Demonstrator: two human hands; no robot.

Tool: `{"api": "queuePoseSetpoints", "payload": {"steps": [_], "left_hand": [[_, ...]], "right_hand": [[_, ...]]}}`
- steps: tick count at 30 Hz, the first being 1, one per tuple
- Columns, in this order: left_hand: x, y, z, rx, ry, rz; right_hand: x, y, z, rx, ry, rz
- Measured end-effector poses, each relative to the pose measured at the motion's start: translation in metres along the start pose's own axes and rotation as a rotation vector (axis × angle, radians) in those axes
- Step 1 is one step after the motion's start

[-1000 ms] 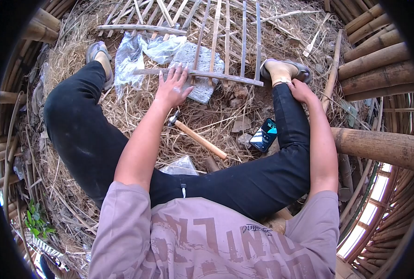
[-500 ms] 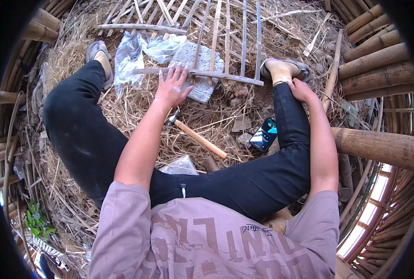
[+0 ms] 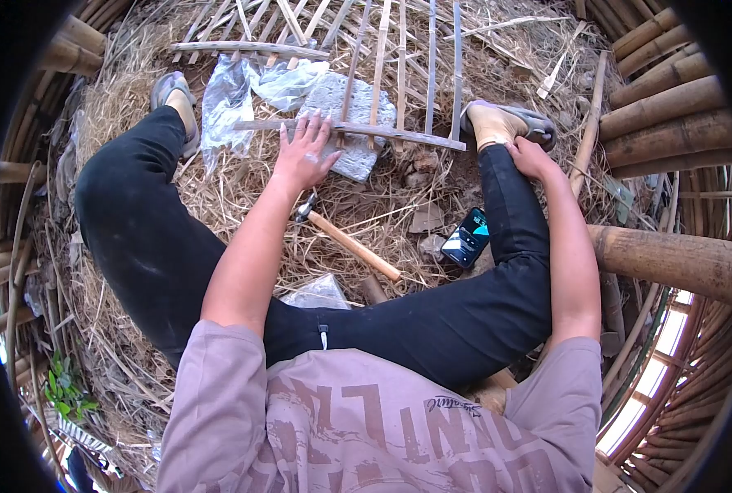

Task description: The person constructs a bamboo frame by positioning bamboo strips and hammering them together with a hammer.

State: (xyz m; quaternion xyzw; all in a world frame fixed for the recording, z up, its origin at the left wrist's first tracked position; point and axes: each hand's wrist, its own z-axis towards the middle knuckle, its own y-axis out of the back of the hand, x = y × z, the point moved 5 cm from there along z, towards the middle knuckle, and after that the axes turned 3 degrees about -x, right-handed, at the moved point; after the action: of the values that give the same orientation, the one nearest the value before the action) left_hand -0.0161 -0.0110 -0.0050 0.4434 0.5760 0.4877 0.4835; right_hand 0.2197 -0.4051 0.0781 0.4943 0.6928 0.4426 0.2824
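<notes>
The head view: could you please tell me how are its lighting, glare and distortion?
Head view: black rounded borders and the curved-looking bamboo wall suggest wide-angle distortion; head view: gaps at lower right are washed out to white; head view: the hammer and left hand look fairly sharp; head view: the phone shows a pale patch, possibly glare or display.

Toward six o'clock we see a mauve short-sleeved T-shirt [image 3: 300, 435] with darker block letters [image 3: 372, 411] and black script [image 3: 446, 404]; we see black trousers [image 3: 140, 197], and greyish sandals [image 3: 538, 126] at ten and two.
</notes>
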Motion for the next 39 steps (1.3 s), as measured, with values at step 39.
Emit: {"api": "queuePoseSetpoints", "payload": {"steps": [39], "left_hand": [[-0.0014,0.0011,-0.002,-0.093,0.002,0.022]], "right_hand": [[-0.0018,-0.0039,0.0006,0.023,0.007,0.005]]}}
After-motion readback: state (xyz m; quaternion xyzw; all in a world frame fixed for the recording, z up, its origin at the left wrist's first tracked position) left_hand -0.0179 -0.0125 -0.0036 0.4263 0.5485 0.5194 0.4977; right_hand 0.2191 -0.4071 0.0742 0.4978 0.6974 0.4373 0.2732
